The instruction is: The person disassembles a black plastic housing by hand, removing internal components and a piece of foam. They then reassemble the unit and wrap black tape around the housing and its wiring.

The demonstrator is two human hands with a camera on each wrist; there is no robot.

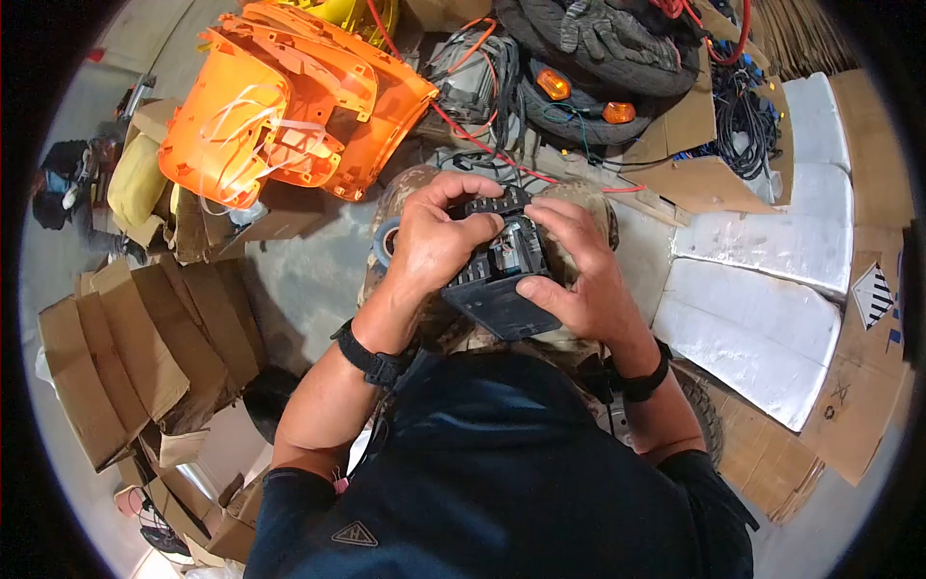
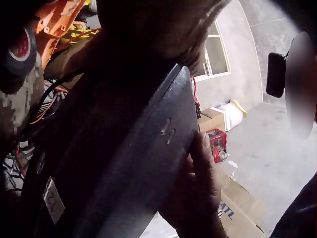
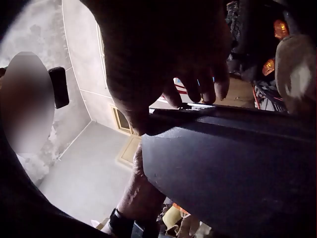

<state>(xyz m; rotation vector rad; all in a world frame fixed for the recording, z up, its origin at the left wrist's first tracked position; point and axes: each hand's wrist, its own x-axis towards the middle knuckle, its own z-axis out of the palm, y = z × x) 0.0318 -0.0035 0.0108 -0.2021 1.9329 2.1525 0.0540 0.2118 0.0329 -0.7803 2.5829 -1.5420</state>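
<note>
A black plastic case [image 1: 511, 307], its inside showing pale and metallic parts and dark ribbed pieces, is held above the person's lap. The left hand [image 1: 429, 236] grips its far left side, thumb over a ribbed black strip [image 1: 502, 203] at the top. On the other side the right hand [image 1: 590, 275] holds the case with its thumb on the near flat panel and its fingers at the far edge. Seen from below in the left wrist view, the case's dark underside [image 2: 143, 144] bears a small pale label [image 2: 53, 201]. Much of the left hand's grip is hidden.
Orange plastic panels [image 1: 289, 106] are piled at the far left. Ahead lie black tires [image 1: 656, 68] with amber lamps [image 1: 553, 84] and a grey glove [image 1: 617, 39]. A box of cables [image 1: 743, 135] and white foam blocks [image 1: 748, 333] stand right; folded cardboard [image 1: 135, 347] lies left.
</note>
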